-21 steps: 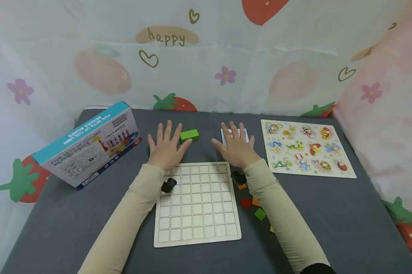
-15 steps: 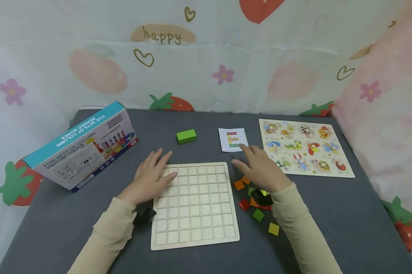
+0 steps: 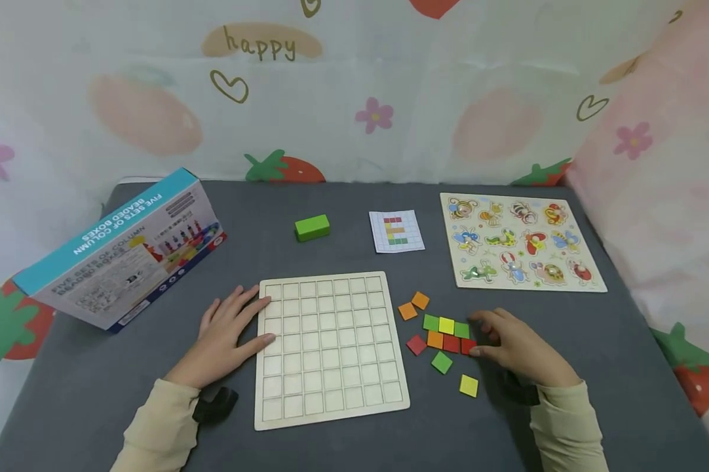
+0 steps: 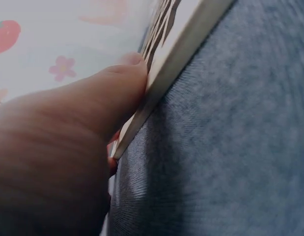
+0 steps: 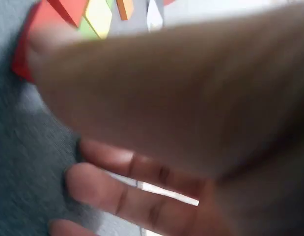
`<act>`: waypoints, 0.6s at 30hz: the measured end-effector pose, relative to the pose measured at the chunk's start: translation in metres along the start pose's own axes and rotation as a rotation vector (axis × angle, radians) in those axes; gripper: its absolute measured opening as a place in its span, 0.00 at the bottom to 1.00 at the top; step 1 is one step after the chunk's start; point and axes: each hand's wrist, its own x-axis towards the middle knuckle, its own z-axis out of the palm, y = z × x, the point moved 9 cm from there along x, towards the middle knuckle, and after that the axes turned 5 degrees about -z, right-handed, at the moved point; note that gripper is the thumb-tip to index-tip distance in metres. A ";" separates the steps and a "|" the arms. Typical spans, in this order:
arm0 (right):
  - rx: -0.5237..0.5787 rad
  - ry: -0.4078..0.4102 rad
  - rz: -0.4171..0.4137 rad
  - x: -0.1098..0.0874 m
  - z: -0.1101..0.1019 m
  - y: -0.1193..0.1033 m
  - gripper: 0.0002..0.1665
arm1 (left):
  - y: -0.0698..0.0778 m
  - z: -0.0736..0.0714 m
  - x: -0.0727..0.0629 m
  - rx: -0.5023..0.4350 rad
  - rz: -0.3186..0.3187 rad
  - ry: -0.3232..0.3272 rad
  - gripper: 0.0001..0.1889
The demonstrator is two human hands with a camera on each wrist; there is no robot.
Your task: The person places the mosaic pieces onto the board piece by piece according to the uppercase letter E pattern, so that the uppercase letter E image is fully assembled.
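Note:
A pale gridded board (image 3: pixel 331 357) lies flat in the middle of the table. My left hand (image 3: pixel 221 337) rests at its left edge, thumb and forefinger touching the rim; in the left wrist view the thumb (image 4: pixel 117 78) lies against the board's edge (image 4: pixel 166 73). My right hand (image 3: pixel 522 347) is right of the coloured square tiles, its thumb touching a red tile (image 3: pixel 468 347) and its forefinger beside a green tile (image 3: pixel 461 330). These belong to two touching rows of green, yellow, orange and red tiles. In the right wrist view the thumb covers part of the red tile (image 5: pixel 25 66).
Loose around the rows lie orange (image 3: pixel 407 311), red (image 3: pixel 416 345), green (image 3: pixel 441 362) and yellow (image 3: pixel 468 385) tiles. Behind the board are a green block (image 3: pixel 312 227) and a pattern card (image 3: pixel 413 229). An insect puzzle board (image 3: pixel 522 242) lies back right; a box (image 3: pixel 130 252) stands left.
Both hands have drawn back from the far side of the table. The left came down to the board's left edge, the right to the tiles. The pattern card is now uncovered.

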 end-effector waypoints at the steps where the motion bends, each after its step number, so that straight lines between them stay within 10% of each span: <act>1: 0.011 0.000 0.001 0.000 0.002 0.001 0.32 | 0.000 -0.001 0.001 0.009 0.007 0.010 0.37; 18: 0.024 0.112 -0.039 0.009 0.006 0.004 0.26 | 0.000 -0.004 0.000 0.055 0.021 0.068 0.35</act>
